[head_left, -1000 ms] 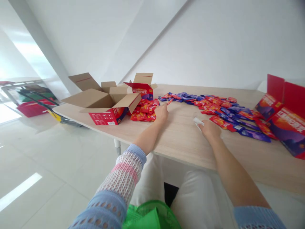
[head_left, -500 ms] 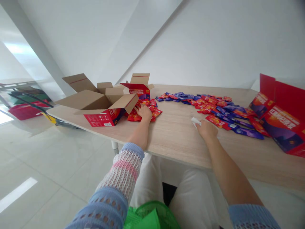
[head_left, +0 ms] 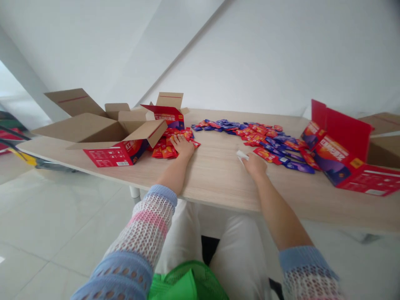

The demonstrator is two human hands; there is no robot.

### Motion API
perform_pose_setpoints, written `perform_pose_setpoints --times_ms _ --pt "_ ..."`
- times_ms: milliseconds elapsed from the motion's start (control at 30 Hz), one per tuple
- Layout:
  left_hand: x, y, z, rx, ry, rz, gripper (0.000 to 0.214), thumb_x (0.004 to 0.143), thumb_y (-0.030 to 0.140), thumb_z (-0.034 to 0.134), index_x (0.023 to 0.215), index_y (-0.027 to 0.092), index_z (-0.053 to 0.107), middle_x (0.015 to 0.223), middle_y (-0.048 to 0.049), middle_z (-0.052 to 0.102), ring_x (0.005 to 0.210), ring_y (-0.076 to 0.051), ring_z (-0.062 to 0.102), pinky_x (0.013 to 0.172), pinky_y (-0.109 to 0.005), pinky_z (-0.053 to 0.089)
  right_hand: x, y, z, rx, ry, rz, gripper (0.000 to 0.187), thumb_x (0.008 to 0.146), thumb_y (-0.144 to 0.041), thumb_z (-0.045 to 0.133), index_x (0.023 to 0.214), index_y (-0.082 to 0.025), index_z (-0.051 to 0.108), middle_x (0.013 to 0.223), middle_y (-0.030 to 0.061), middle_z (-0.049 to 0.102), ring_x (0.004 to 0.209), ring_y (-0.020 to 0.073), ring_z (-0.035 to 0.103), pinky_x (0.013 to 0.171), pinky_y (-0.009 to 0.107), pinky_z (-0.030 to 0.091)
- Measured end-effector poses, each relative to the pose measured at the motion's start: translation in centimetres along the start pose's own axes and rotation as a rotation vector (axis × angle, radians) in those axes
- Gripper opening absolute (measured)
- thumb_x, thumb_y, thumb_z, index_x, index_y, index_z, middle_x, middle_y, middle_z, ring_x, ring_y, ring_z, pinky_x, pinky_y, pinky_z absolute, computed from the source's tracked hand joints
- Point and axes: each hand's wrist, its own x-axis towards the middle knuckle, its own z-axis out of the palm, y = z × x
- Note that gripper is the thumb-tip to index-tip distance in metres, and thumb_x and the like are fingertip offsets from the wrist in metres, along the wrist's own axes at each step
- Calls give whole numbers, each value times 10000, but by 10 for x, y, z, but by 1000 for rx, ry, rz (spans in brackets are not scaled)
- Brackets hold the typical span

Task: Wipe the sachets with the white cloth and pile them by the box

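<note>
My left hand (head_left: pixel 182 146) lies with its fingers spread on a pile of red sachets (head_left: pixel 163 151), beside an open cardboard carton (head_left: pixel 108 155) with red printed sides. My right hand (head_left: pixel 256 166) rests on the table and is closed around a small white wad (head_left: pixel 242 155) that looks like a tissue. Just beyond that hand, a curved heap of red sachets (head_left: pixel 253 136) and purple sachets (head_left: pixel 293 157) stretches across the table.
Behind the left pile stands another open red carton (head_left: pixel 170 118). At the right are an open red carton (head_left: pixel 350 166) and a brown flap (head_left: pixel 383 121) behind it. The wooden table (head_left: pixel 215 179) has its front edge above my lap, and a white wall (head_left: pixel 265 62) rises behind.
The view has turned to the right, so the table's things appear further left and more of the right carton shows. My left hand's fingers look more spread. My right hand keeps the white wad.
</note>
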Motion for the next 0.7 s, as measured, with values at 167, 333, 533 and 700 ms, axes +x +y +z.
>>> perform_pose_setpoints --times_ms 167,333,533,700 --pt "-5 14 -2 -49 79 -36 703 890 303 334 1467 -53 149 1529 -195 134 1410 -296 -70 1094 -509 -134 -2 -3 -2 8 9 -2 383 853 -463 487 1138 -245 619 1060 120 667 1016 269 614 805 361 468" --pt "-6 18 3 -48 -7 182 703 892 353 345 1463 -34 211 1528 -169 165 1421 -252 3 1123 -419 -104 -1 -3 -1 21 1 9 397 857 -471 478 1174 -267 600 1085 119 660 1032 275 608 810 378 468" --pt "-1 16 13 -51 -94 176 669 901 387 341 1438 -9 311 1521 -173 189 1415 -280 80 1129 -469 -13 -2 -4 -5 30 -34 11 411 857 -491 472 1165 -253 602 1075 126 661 1019 274 614 802 378 472" --pt "-15 19 -6 -201 181 296 679 869 242 398 1441 -76 218 1537 -195 61 1415 -269 -46 1140 -448 -34 -5 -5 -7 22 -20 12 396 860 -462 476 1174 -251 594 1093 122 654 1035 279 605 808 380 471"
